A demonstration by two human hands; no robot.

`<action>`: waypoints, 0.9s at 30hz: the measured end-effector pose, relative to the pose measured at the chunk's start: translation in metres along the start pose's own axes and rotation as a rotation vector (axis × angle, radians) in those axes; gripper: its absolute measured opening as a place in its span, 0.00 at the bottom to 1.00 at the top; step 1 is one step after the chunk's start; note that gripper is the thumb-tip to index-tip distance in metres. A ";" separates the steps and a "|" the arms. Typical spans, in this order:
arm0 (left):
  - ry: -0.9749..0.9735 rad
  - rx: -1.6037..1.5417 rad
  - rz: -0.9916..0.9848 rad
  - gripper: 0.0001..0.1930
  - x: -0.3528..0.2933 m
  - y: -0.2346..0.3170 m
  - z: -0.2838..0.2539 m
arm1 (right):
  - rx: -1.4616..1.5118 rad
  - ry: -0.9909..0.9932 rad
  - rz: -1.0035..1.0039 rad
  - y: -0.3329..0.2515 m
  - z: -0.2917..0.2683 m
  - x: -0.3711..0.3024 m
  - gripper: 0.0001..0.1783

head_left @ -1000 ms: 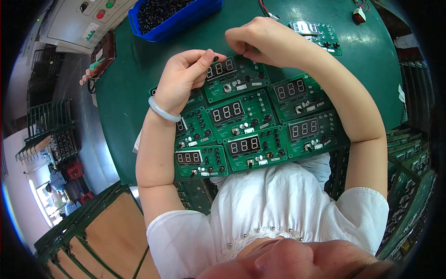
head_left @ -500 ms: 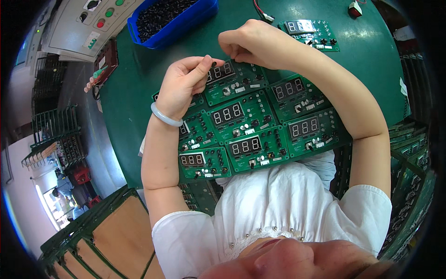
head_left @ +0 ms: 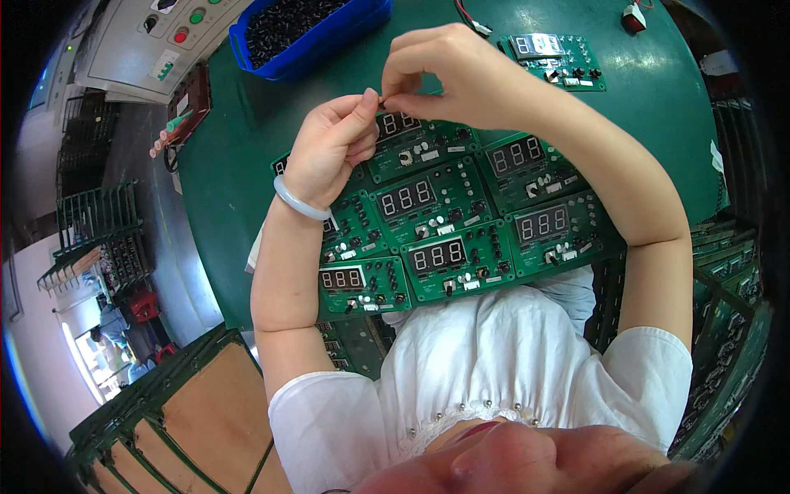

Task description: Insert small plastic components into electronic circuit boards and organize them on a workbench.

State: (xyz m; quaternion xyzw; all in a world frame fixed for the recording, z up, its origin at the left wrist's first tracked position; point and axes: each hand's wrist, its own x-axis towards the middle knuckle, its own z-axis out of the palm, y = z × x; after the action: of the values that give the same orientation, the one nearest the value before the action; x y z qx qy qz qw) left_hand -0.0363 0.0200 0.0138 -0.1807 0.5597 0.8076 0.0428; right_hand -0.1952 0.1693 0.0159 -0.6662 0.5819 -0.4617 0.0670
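My left hand [head_left: 336,148], a pale bangle [head_left: 299,198] at its wrist, is closed in a pinch on a small black part [head_left: 381,104]. The thumb and fingertips of my right hand [head_left: 453,74] meet at that same part, pinched close against the left fingertips. Both hands hover over the far edge of several green circuit boards [head_left: 411,218] laid edge to edge. Each fully visible board has a three-digit display and small black and white components. My hands and left wrist partly cover the farthest and leftmost boards.
A blue bin [head_left: 317,41] of small black parts stands at the far left, beside a control panel [head_left: 177,49] with knobs and buttons. Another circuit board [head_left: 586,76] lies at the far right, near a wired connector [head_left: 634,18]. Racks [head_left: 724,305] flank the green table [head_left: 222,214].
My right hand has moved slightly left, and its fingertips now meet my left ones at the small black part. The whole view has shifted slightly.
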 end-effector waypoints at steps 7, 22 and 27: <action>0.071 -0.200 0.025 0.13 -0.002 0.001 -0.006 | -0.451 -0.472 0.139 0.002 -0.030 -0.003 0.01; 0.021 -0.161 -0.009 0.15 -0.004 0.007 0.001 | -0.563 -0.479 0.084 0.011 -0.026 -0.007 0.02; -0.072 -0.052 -0.029 0.21 -0.005 0.009 0.004 | -0.546 -0.544 0.118 0.008 -0.023 -0.006 0.02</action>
State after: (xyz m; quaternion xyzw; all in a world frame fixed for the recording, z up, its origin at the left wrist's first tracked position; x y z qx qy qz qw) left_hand -0.0357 0.0212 0.0252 -0.1608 0.5338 0.8272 0.0697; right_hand -0.2164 0.1826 0.0208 -0.7229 0.6817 -0.0917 0.0658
